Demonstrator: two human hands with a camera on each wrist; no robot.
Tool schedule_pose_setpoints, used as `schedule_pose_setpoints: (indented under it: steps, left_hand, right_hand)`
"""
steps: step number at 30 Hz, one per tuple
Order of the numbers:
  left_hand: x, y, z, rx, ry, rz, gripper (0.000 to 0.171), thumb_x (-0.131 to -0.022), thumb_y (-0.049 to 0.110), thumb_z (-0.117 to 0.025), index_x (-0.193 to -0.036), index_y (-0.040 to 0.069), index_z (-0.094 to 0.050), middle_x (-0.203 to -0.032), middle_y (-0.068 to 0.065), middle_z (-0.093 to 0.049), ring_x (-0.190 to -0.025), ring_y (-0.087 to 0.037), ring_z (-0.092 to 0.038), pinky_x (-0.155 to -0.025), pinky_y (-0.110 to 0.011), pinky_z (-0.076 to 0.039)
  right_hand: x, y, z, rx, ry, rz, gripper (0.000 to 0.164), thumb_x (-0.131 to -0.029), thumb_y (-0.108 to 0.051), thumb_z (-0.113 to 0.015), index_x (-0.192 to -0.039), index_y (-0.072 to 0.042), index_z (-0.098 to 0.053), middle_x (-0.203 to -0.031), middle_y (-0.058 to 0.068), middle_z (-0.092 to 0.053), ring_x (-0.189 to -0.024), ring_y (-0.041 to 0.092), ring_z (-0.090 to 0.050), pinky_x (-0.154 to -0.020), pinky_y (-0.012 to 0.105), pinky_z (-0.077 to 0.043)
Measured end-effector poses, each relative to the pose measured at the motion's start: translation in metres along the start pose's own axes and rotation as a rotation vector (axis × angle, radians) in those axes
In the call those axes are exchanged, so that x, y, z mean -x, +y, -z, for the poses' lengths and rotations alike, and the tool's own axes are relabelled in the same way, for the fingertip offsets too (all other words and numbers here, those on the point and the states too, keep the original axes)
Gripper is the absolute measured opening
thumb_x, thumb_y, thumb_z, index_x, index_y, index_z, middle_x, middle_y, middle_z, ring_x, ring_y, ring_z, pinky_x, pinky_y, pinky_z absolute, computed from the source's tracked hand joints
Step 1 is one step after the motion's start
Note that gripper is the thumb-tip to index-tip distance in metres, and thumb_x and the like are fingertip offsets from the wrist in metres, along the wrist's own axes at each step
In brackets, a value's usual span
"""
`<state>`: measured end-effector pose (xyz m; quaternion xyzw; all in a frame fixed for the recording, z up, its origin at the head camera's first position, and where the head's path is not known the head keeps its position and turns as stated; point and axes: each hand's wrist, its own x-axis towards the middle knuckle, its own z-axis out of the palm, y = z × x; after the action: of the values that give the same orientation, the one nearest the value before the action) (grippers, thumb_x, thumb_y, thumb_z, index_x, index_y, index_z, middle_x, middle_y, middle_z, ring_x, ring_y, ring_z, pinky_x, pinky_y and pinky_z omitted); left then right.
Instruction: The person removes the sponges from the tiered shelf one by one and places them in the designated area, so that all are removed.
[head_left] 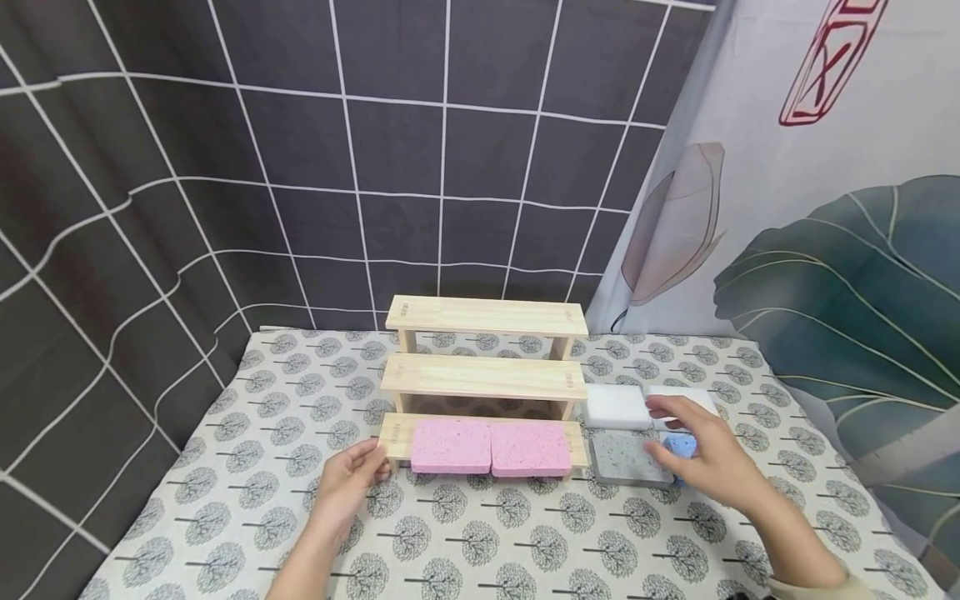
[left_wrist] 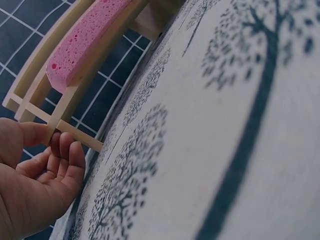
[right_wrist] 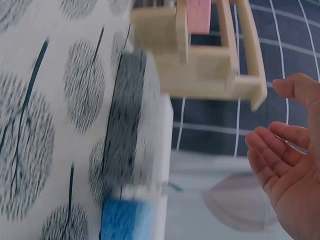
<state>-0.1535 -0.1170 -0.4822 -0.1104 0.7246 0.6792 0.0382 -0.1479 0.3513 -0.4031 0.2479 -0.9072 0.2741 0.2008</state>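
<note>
A three-tier wooden rack (head_left: 480,377) stands on the table, and two pink sponges (head_left: 452,447) lie side by side on its lowest step. My left hand (head_left: 347,483) pinches the left end of that step between thumb and fingers, as the left wrist view also shows. To the rack's right my right hand (head_left: 705,454) hovers with thumb and fingers apart, holding nothing. Beneath and beside it are a grey sponge (head_left: 626,458), a blue sponge (head_left: 680,444) partly hidden by the hand, and two white sponges (head_left: 617,407).
A tablecloth (head_left: 450,550) printed with trees covers the table. Behind the rack hangs a dark curtain (head_left: 397,150) with white grid lines. A pale curtain (head_left: 810,275) with leaf prints hangs at the right.
</note>
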Motion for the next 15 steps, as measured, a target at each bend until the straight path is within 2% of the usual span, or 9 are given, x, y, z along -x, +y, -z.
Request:
schedule_pose_setpoints:
  steps: [5, 10, 15]
  left_hand:
    - [0.000, 0.000, -0.001, 0.002, 0.004, -0.008, 0.038, -0.101, 0.006, -0.057, -0.133, -0.015, -0.052, -0.105, -0.017, -0.068, -0.090, -0.018, -0.065, -0.078, -0.020, -0.059]
    - [-0.001, 0.001, -0.002, 0.011, 0.004, -0.009, 0.038, -0.101, 0.005, -0.057, -0.132, -0.016, -0.052, -0.104, -0.017, -0.068, -0.089, -0.018, -0.065, -0.079, -0.020, -0.059]
    - [0.000, 0.001, -0.001, 0.001, 0.005, -0.007, 0.038, -0.101, 0.005, -0.057, -0.133, -0.015, -0.052, -0.105, -0.017, -0.068, -0.090, -0.018, -0.065, -0.079, -0.020, -0.059]
  right_hand:
    - [-0.008, -0.009, -0.013, -0.013, -0.020, 0.023, 0.061, -0.075, -0.003, -0.085, -0.130, 0.001, -0.060, -0.116, 0.007, -0.069, -0.100, 0.020, -0.066, -0.089, 0.016, -0.052]
    - [-0.012, -0.014, -0.022, -0.020, -0.036, 0.038, 0.059, -0.076, -0.006, -0.084, -0.129, 0.000, -0.061, -0.116, 0.006, -0.068, -0.100, 0.022, -0.066, -0.085, 0.034, -0.059]
    - [-0.015, -0.019, -0.033, -0.044, -0.057, 0.046, 0.058, -0.077, -0.007, -0.083, -0.130, 0.000, -0.060, -0.118, 0.008, -0.068, -0.103, 0.025, -0.066, -0.084, 0.044, -0.061]
